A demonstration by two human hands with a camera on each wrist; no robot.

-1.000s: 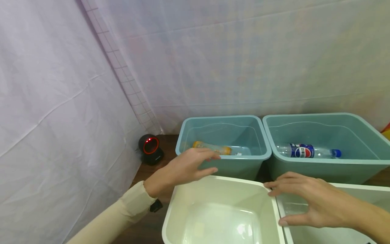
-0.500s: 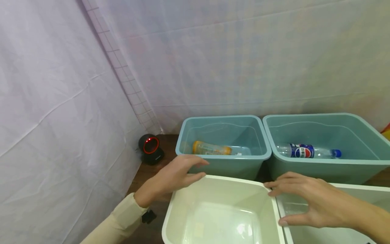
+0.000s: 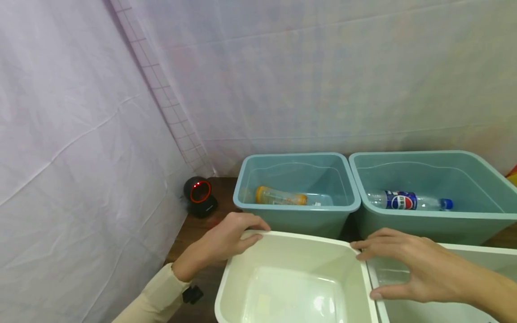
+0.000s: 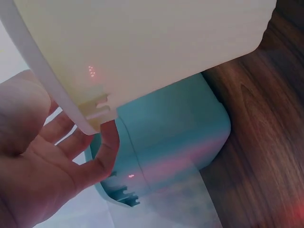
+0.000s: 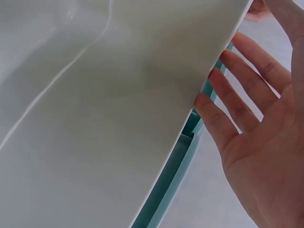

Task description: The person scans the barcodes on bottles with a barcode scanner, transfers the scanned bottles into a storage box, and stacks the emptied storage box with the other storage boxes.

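My left hand [image 3: 226, 237] rests on the far left corner of a white bin [image 3: 303, 236], fingers lightly bent over its rim. The left wrist view shows this hand [image 4: 42, 161] with relaxed fingers touching the underside of the white bin's lip [image 4: 142, 42]. My right hand [image 3: 408, 264] hovers with fingers spread over the rims where that bin meets a second white bin [image 3: 476, 247]. In the right wrist view the right hand [image 5: 256, 137] is flat beside the white bin's wall [image 5: 95, 118]. Neither hand holds anything.
Two teal bins stand behind: the left one [image 3: 299, 208] holds an orange bottle [image 3: 278, 196], the right one [image 3: 436, 215] a Pepsi bottle [image 3: 404, 200]. A black scanner with a red ring [image 3: 199, 196] sits on the wooden table [image 3: 194, 229] by the draped wall.
My left hand drew back from the left teal bin's front rim and came down onto the white bin's far left corner. The right hand stayed put.
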